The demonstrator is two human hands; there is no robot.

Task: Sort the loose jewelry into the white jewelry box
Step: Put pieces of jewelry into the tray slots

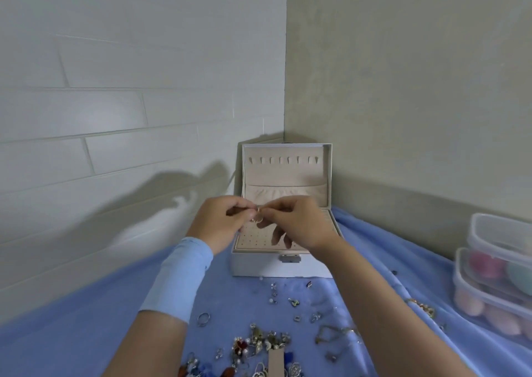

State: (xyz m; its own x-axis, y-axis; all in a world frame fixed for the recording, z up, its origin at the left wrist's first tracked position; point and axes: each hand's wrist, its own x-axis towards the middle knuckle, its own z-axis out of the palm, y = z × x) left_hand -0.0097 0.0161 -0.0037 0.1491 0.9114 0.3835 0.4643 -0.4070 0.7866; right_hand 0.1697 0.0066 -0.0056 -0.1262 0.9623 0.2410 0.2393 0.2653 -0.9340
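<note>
One head-worn camera, looking forward and down.

It is riding on the person's head, facing the corner where two walls [144, 59] meet and tilting downward; the left hand [221, 222] and right hand [299, 224], pinching a small jewelry piece [258, 216], are sitting close at mid-frame over the white jewelry box [259, 267], blue cloth [86, 342] filling the bottom.

the jewelry box [283, 266] sits on the cloth [86, 336] in the wall corner [285, 88], lid [285, 172] upright at its rear. loose jewelry [259, 345] lies on the cloth in front of the box. stacked containers [495, 278] stand well to its right. left hand [221, 222] and right hand [298, 221] meet above the box tray [253, 240], both pinching a small piece [258, 217] between them.
</note>
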